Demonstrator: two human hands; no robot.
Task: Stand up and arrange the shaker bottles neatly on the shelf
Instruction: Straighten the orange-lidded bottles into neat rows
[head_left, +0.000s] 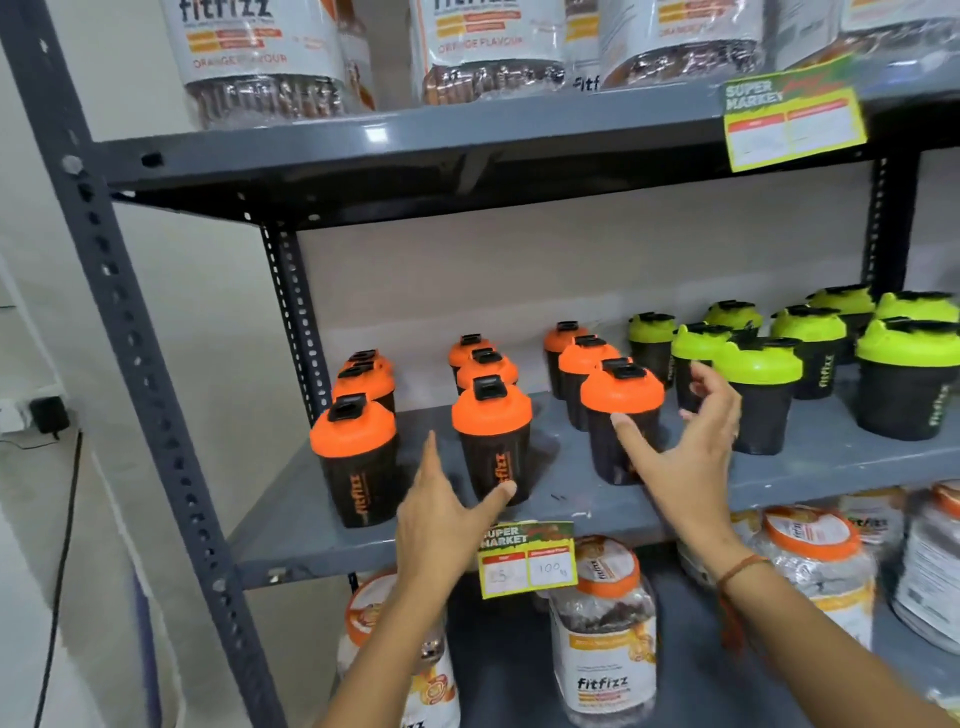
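Black shaker bottles stand upright on the grey middle shelf (322, 540). Orange-lidded ones form three front-to-back rows: left front bottle (355, 457), middle front bottle (492, 439), right front bottle (623, 423). Green-lidded bottles (761, 395) cluster less evenly at the right. My left hand (441, 514) is open, its thumb touching the base of the middle front orange bottle and its forefinger pointing up to that bottle's left. My right hand (685, 447) is open with spread fingers, just in front of and right of the right front orange bottle, holding nothing.
A price tag (527, 558) hangs on the shelf's front edge between my arms. Large jars (602, 634) fill the shelf below, and more jars (260, 52) stand on the shelf above. The grey upright post (135, 364) borders the left side.
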